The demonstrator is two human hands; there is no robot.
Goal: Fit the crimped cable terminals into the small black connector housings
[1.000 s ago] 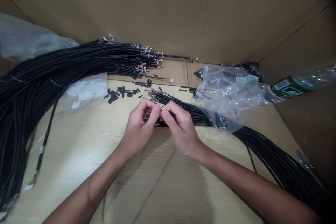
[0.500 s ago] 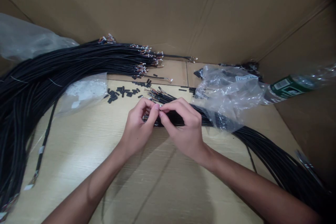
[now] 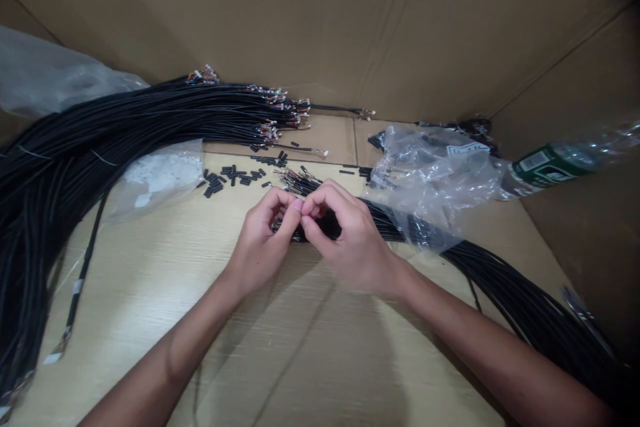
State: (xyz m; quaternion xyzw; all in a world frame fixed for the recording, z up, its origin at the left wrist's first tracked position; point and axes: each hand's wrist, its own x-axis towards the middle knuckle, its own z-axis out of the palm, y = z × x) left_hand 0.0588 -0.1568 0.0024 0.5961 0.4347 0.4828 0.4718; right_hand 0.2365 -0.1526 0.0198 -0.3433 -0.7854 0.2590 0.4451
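My left hand point(image 3: 265, 240) and my right hand point(image 3: 350, 237) meet fingertip to fingertip over the near end of a bundle of black cables point(image 3: 500, 287) that runs off to the right. Both hands are closed in a pinch on the wire end of one cable; what sits between the fingertips is too small to make out. Several short black sleeves point(image 3: 235, 177) lie scattered just beyond my hands. A much larger bundle of black cables point(image 3: 100, 127) sweeps in from the left, its coloured wire ends point(image 3: 280, 113) pointing right.
A light wooden board point(image 3: 150, 293) serves as the work surface. Cardboard walls point(image 3: 320, 13) enclose it at the back and right. Crumpled clear plastic bags point(image 3: 430, 173) lie at the right, another bag point(image 3: 155, 177) at the left. A green-labelled bottle point(image 3: 550, 167) lies on its side.
My right hand has curled tighter and shifted slightly up and toward my left hand, its fingers closing over the cable end. My left hand has barely moved.
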